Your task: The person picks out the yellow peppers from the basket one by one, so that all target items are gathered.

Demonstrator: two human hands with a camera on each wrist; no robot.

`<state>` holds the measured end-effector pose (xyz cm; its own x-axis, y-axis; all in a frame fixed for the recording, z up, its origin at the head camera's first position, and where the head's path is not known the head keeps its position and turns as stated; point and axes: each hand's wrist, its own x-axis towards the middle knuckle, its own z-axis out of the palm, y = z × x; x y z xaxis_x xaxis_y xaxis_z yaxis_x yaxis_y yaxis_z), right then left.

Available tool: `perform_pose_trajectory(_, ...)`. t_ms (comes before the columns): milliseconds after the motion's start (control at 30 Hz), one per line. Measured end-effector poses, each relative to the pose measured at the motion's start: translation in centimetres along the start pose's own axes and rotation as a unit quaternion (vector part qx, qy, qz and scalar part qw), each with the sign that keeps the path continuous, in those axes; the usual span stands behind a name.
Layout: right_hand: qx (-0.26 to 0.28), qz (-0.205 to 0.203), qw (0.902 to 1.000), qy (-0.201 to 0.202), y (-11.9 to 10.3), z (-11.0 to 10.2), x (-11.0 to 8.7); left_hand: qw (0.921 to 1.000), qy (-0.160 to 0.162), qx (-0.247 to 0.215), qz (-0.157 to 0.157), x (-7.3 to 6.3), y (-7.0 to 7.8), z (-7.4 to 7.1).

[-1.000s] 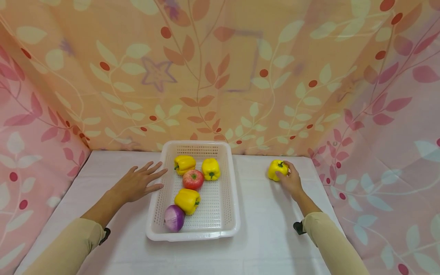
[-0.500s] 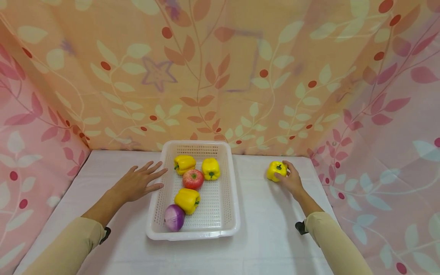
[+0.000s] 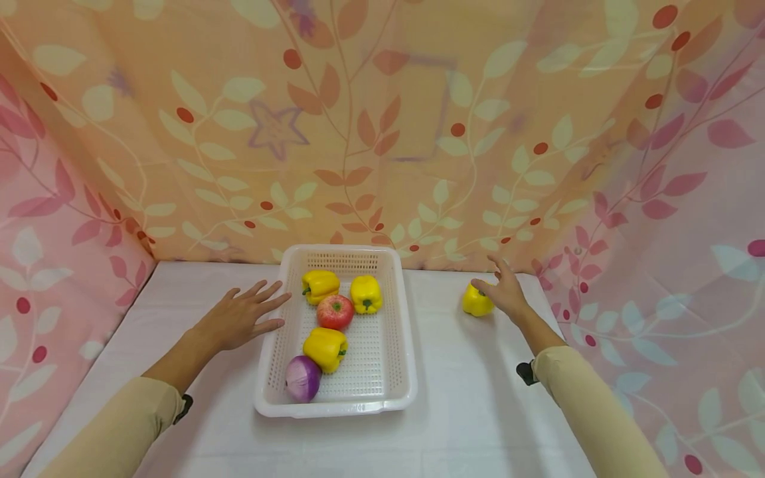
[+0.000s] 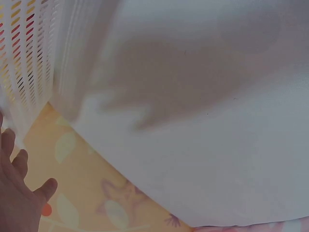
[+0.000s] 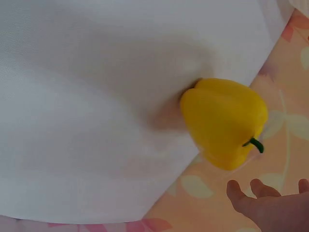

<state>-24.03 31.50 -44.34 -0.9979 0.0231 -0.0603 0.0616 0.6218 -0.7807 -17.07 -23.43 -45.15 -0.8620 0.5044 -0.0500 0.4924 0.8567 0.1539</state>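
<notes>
On the right part of the white table a yellow bell pepper (image 3: pixel 477 302) stands by itself, its green stem (image 5: pixel 255 144) showing in the right wrist view. My right hand (image 3: pixel 508 292) is just above and beside it with fingers spread; in the right wrist view a gap separates the fingers from the pepper. At the left rim of the white basket (image 3: pixel 409 372), my left hand (image 3: pixel 239 320) hovers with its fingers spread and holds nothing. Inside the basket lie a red apple (image 3: pixel 335 312), a purple onion (image 3: pixel 303 379) and yellow peppers (image 3: pixel 325 349), (image 3: pixel 366 295), (image 3: pixel 320 287).
A white cloth (image 3: pixel 454 411) covers the table. Patterned curtains (image 3: pixel 382 133) rise behind the table's back edge and along both sides. The basket's perforated wall (image 4: pixel 29 58) stands close to the left hand.
My right hand has let go of the yellow pepper and lifted slightly, its fingers now spread apart. The pepper stays on the table. My left hand and the basket have not moved.
</notes>
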Motion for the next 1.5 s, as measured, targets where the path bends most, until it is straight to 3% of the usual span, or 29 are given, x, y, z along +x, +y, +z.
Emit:
perform_pose_trajectory(167,0.009,-0.032,0.9992,-0.023,-3.0,0.5,0.5,1.0000,-0.002,0.000,0.000,0.1,-0.1,0.1)
perform_pose_trajectory(400,0.047,-0.065,0.9946,-0.065,-6.9,3.2,0.7,1.0000,-0.002,-0.001,0.001,0.1,0.0,0.3)
perform_pose_trajectory(800,-0.001,-0.105,0.9874,-0.118,-11.3,8.8,0.2,1.0000,0.006,0.001,0.001,0.0,0.2,0.0)
perform_pose_trajectory(933,0.005,-0.117,0.9830,-0.141,-12.4,10.4,-0.1,0.9999,0.010,0.003,0.001,0.0,0.1,0.1)
perform_pose_trajectory(1167,0.066,-0.062,0.9788,-0.184,-13.5,12.4,-0.3,1.0000,0.009,0.000,0.001,0.1,-0.1,0.3)
perform_pose_trajectory(1333,0.108,-0.029,0.9760,-0.187,-13.5,13.6,-0.3,0.9999,0.010,-0.003,0.001,0.0,-0.1,0.3)
perform_pose_trajectory(1500,0.112,0.007,0.9755,-0.189,-13.6,15.0,-0.2,0.9999,0.009,-0.004,0.000,0.0,-0.2,0.3)
